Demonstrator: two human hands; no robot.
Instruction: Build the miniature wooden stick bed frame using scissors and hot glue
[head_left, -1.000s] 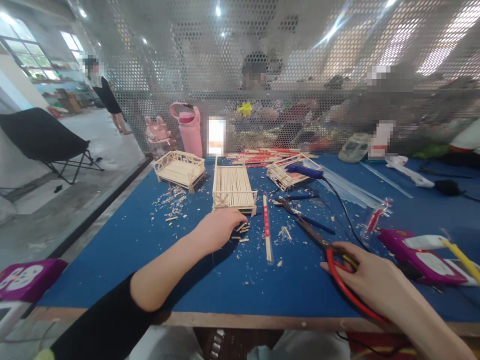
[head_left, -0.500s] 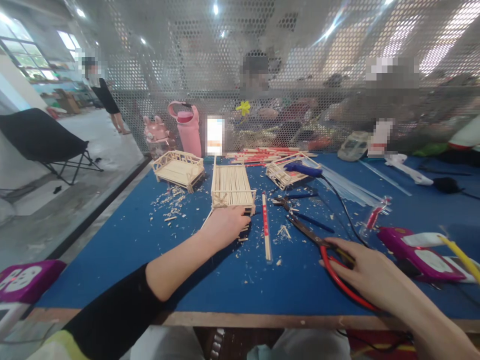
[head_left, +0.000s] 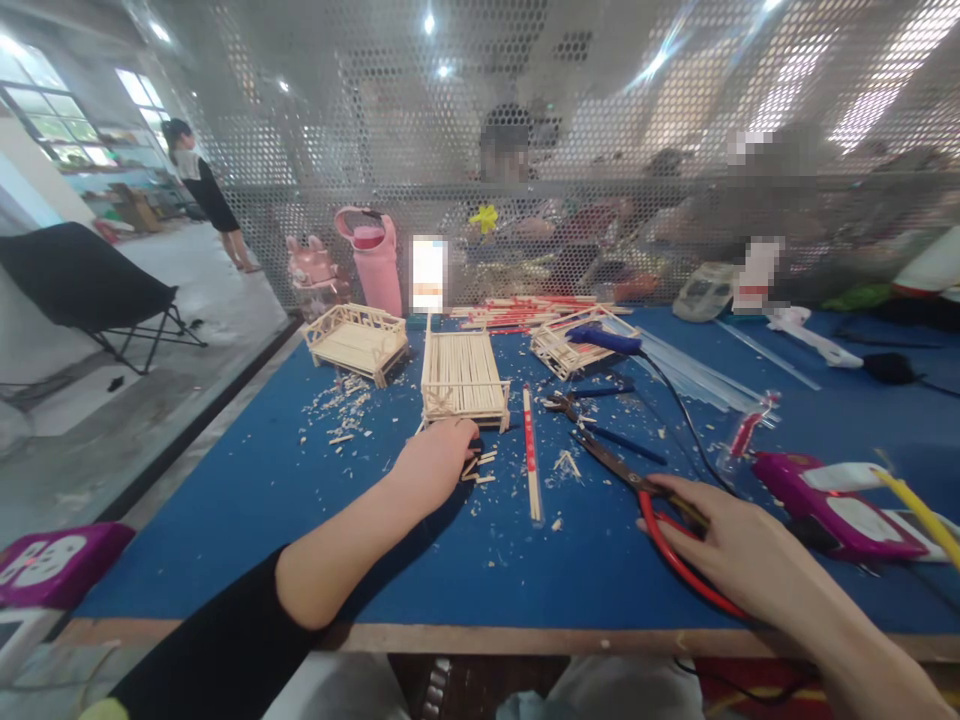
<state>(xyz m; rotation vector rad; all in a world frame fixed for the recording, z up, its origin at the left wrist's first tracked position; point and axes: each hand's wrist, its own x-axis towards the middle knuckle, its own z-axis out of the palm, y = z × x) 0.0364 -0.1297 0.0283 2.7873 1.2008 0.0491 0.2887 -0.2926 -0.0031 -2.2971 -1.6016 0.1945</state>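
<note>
Overhead, lights (head_left: 429,24) shine beyond the blue tabletop (head_left: 247,520).

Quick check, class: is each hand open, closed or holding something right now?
Left hand: fingers curled by the middle stick frame; grip cannot be told.
Right hand: closed on red-handled scissors.

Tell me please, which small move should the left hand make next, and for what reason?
Perhaps the left hand should pick up one of the short sticks. They lie loose on the blue table, close to its fingers and in front of the middle wooden frame, while the right hand holds the scissors.
</note>
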